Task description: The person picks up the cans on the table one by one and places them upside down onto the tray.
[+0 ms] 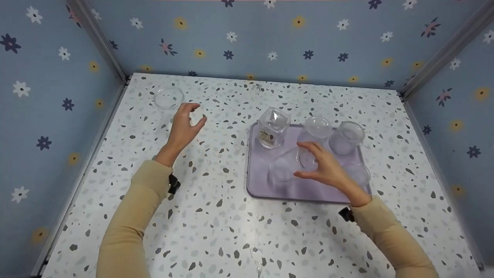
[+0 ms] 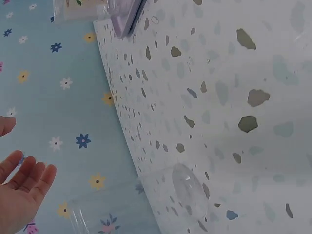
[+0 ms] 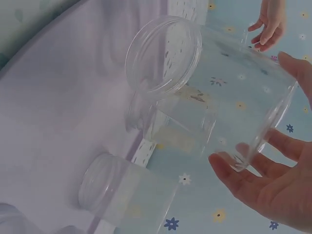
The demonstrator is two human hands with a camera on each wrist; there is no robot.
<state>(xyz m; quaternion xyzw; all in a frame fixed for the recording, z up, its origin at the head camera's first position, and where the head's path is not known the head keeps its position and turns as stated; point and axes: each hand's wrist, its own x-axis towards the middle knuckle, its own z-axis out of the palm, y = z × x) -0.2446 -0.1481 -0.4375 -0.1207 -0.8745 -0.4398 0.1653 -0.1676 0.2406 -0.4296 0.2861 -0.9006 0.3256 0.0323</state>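
Observation:
My right hand (image 1: 326,168) curls its fingers and thumb round the base end of a clear plastic jar (image 3: 229,92). The jar's round threaded mouth faces down towards the lilac tray (image 1: 308,195). My left hand (image 1: 183,127) hovers above the table at left, thumb and fingers apart and nothing between them. Close behind it a tall clear jar (image 1: 168,98) stands mouth down on the table. In the left wrist view that jar (image 2: 190,192) is apart from the fingers.
On the tray stand several more clear jars, among them a squarish one with a label (image 1: 267,138) at back left and a round one (image 1: 347,137) at back right. The speckled table (image 1: 216,239) is enclosed by flowered panels (image 1: 247,42) at the back and sides.

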